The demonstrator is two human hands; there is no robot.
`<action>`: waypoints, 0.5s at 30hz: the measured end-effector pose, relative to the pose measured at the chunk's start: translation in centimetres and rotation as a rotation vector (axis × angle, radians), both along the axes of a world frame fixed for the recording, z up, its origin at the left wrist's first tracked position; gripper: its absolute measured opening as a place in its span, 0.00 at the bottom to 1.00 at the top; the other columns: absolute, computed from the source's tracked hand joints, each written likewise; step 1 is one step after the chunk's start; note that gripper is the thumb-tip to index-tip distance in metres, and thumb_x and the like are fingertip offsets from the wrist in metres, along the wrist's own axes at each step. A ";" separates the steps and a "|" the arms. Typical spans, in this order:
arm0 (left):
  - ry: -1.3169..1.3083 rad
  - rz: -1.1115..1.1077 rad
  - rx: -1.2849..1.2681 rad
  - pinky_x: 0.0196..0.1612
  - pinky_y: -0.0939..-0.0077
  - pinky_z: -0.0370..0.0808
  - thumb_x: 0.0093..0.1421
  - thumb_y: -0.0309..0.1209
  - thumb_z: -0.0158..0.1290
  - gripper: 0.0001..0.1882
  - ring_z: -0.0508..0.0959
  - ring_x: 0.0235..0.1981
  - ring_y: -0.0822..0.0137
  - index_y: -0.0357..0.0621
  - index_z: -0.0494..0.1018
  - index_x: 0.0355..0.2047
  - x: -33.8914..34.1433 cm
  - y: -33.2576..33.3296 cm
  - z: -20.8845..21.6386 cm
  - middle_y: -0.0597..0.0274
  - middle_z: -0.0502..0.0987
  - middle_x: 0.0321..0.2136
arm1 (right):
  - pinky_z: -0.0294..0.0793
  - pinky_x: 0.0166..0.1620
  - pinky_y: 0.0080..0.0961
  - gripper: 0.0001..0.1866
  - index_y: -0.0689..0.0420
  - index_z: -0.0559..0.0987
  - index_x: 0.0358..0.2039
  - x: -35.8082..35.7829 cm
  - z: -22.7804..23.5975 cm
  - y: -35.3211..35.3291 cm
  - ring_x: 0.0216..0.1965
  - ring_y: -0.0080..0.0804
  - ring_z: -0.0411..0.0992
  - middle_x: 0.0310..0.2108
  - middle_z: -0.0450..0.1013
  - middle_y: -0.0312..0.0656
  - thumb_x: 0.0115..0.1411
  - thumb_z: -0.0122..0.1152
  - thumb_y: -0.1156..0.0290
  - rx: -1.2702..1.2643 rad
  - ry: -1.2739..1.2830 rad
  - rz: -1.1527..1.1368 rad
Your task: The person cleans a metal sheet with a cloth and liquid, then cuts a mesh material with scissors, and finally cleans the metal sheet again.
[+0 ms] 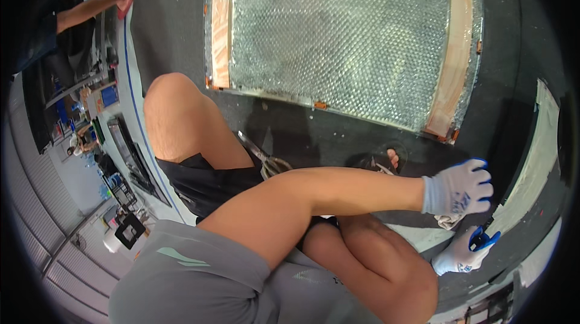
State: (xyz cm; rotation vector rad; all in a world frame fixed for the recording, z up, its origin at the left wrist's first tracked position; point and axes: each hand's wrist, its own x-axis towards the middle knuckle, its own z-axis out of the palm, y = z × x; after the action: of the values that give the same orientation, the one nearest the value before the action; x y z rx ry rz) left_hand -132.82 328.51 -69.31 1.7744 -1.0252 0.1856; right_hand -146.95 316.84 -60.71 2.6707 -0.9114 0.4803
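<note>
My left arm reaches across to the right over my bent legs. My left hand (464, 190), in a white glove with blue coating, is palm down with its fingers curled. A crumpled pale cloth (449, 221) sticks out at its thumb side. Just below it, my right hand (464, 252), in the same kind of glove, is closed around a small black-handled tool (488, 225); its tip is too small to make out. The tool lies at the near end of a long pale strip (531, 170) on the dark floor.
Ahead lies a large panel (338, 40) with a shiny bubble-textured sheet, wooden side strips (457, 40) and orange clips (320, 106). Metal shears (269, 161) rest beside my left leg. Another person's legs (90, 12) show at the upper left, near shelves and cluttered equipment.
</note>
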 end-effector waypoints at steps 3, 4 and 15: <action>0.091 0.024 0.214 0.59 0.52 0.69 0.54 0.42 0.55 0.07 0.74 0.46 0.62 0.64 0.75 0.33 -0.4 5.5 -1.4 0.69 0.72 0.36 | 0.81 0.34 0.37 0.24 0.63 0.84 0.56 0.1 -0.2 0.0 0.33 0.45 0.84 0.39 0.85 0.49 0.58 0.75 0.74 -0.034 0.003 0.045; 0.074 0.047 0.330 0.58 0.52 0.69 0.54 0.43 0.55 0.07 0.74 0.46 0.62 0.64 0.74 0.33 0.0 7.1 -1.7 0.69 0.72 0.36 | 0.83 0.38 0.37 0.26 0.59 0.83 0.59 0.1 -0.1 -0.2 0.36 0.45 0.84 0.43 0.85 0.51 0.59 0.74 0.71 -0.013 0.016 0.010; 0.248 0.109 0.265 0.51 0.53 0.71 0.53 0.35 0.68 0.18 0.79 0.43 0.54 0.54 0.80 0.44 5.5 10.6 0.7 0.62 0.80 0.40 | 0.77 0.49 0.26 0.26 0.59 0.80 0.64 2.8 21.5 -4.1 0.42 0.28 0.79 0.46 0.82 0.43 0.64 0.63 0.82 0.004 -0.197 0.043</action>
State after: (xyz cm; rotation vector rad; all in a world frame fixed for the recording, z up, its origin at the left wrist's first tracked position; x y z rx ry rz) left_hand -127.31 339.07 -68.64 2.0351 -0.8025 -0.1074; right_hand -144.11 312.70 -39.17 2.6866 -0.9089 0.7630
